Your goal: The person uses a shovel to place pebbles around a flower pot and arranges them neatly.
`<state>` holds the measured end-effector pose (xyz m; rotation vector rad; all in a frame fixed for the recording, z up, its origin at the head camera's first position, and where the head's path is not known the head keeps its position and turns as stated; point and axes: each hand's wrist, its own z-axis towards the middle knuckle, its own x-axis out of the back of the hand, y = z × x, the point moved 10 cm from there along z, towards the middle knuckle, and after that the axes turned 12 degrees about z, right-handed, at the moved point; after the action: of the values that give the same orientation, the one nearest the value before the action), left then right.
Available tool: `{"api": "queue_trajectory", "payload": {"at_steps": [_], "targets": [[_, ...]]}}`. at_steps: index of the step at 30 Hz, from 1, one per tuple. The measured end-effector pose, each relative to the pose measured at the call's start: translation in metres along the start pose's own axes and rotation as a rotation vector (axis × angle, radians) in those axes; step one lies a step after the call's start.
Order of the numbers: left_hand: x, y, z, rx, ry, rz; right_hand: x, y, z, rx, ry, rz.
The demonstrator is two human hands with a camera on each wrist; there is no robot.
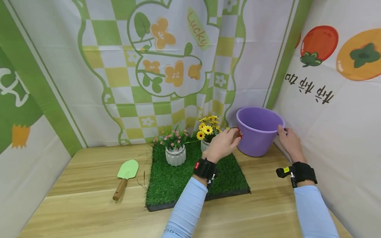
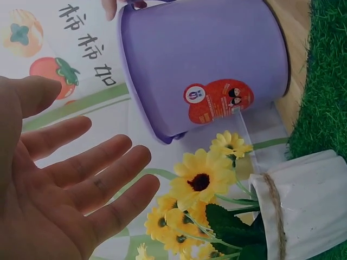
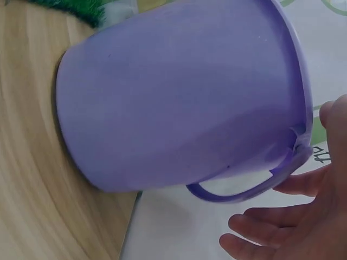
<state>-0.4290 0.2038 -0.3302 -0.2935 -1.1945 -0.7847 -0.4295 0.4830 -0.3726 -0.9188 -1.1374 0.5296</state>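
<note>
A purple bucket (image 1: 256, 142) stands upright on the wooden table at the back right, with a red sticker (image 2: 219, 101) on its side. My left hand (image 1: 221, 143) reaches over the potted flowers towards the bucket's left side. In the left wrist view the left hand (image 2: 81, 184) shows an empty palm with fingers spread, apart from the bucket. My right hand (image 1: 290, 142) is at the bucket's right rim. Seen from the right wrist, its index finger passes behind the curved purple handle (image 3: 233, 196), the thumb is beside the rim and the other fingers extend loosely.
A square of artificial grass (image 1: 166, 185) lies mid-table, bearing a pot of pink flowers (image 1: 175, 157) and a pot of yellow flowers (image 2: 303, 206). To the left lies a green trowel (image 1: 128, 169) with a wooden handle. Printed cloth (image 1: 178, 109) hangs behind and at both sides.
</note>
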Motion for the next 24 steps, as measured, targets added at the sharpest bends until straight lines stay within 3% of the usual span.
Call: {"api": "queue_trajectory", "payload": {"at_steps": [8,15,24], "targets": [[-0.005,0.000,0.002,-0.023,-0.009,0.029,-0.004,-0.006,0.005,-0.033,0.017,0.058],[-0.011,0.002,0.001,-0.032,-0.038,0.041,-0.013,0.003,0.006,-0.124,0.013,0.241],[-0.015,0.013,0.007,-0.082,-0.036,0.093,-0.018,0.004,0.012,-0.098,0.037,0.358]]}}
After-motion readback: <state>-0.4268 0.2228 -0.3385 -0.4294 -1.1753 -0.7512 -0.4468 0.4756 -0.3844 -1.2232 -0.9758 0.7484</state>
